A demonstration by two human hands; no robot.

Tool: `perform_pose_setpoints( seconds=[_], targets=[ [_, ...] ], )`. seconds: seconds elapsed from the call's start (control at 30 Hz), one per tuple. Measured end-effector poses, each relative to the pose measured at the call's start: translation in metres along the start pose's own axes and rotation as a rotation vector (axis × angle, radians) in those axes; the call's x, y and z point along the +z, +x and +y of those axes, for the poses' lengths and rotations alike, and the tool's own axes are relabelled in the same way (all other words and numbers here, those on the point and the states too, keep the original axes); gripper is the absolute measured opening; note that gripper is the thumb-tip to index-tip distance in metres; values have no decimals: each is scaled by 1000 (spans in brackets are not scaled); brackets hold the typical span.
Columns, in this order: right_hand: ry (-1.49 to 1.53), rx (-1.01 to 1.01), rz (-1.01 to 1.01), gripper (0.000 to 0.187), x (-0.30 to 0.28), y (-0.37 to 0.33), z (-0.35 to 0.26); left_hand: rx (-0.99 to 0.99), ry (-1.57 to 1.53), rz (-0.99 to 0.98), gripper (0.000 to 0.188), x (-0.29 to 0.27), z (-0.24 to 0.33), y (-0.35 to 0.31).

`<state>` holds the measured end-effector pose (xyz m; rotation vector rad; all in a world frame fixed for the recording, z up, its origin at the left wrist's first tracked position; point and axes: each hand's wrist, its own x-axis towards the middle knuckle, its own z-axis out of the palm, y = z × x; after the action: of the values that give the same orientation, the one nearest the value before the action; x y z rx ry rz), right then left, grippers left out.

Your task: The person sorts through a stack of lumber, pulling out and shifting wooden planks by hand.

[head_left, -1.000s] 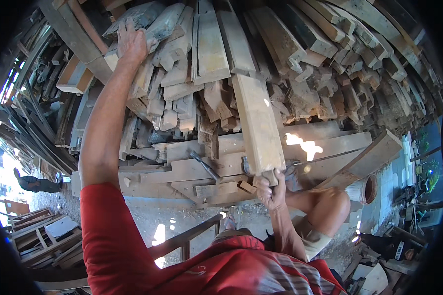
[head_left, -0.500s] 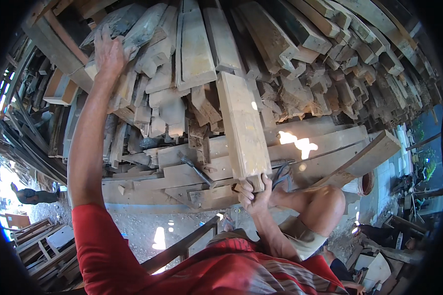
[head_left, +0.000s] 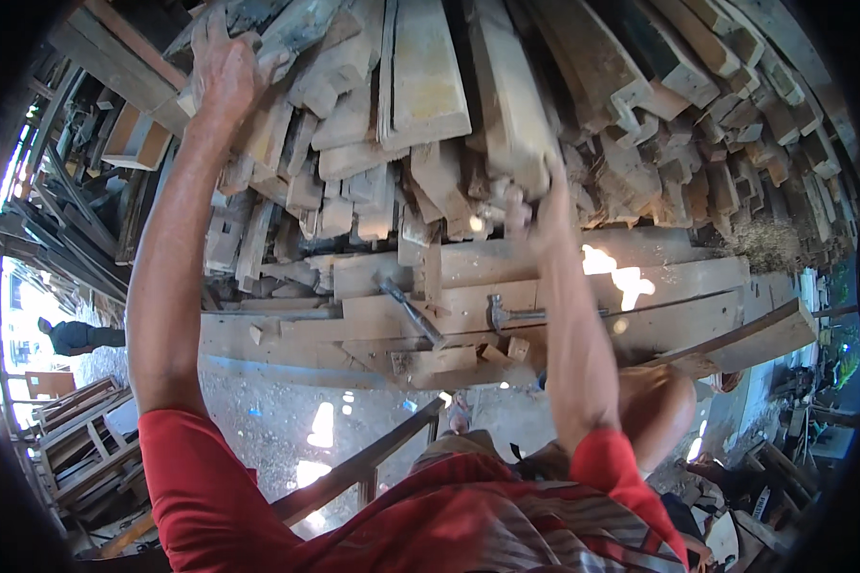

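Note:
A tall pile of rough wooden planks and offcuts fills the upper half of the view. My left hand reaches high to the top left of the pile and rests on it with fingers spread, holding nothing. My right hand, blurred by motion, is closed around the near end of a long pale plank that lies up into the pile. Below my right arm, a hammer and a second long-handled tool lie on wide flat boards.
A person in dark clothes bends over in the bright yard at the far left. Stacked wooden frames stand at the lower left. A slanted wooden rail crosses just ahead of my red shirt. Gravel ground lies below the boards.
My right hand has lifted the pale plank from waist height and slid it up into the pile. My left hand has stayed on the top of the stack.

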<state>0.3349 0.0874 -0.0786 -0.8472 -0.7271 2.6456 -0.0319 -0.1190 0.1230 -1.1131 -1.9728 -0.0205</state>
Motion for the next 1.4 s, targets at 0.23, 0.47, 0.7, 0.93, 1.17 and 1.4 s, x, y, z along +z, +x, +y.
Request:
perform_pose_setpoints(
  seconds=[0.23,0.47,0.7,0.93,1.17,1.4],
  targets=[
    [-1129,-490,492,73,27,-16,24,17,59,1,54,-8,-9,-3],
    [-908,-430,346,88,107,87,4,-55,1,-210,64,-25,20,6],
    [-852,-280,226,80,140,96,-28,-92,96,-210,67,-34,14,3],
    [-2046,-683,206,66,122,129,-52,-169,55,-272,67,-35,30,12],
    [-1209,-353,106,65,78,13,-68,-132,148,-226,69,-32,21,7],
    [-1398,-397,391,68,38,-237,-68,-66,145,-219,69,-28,22,11]
  ],
)
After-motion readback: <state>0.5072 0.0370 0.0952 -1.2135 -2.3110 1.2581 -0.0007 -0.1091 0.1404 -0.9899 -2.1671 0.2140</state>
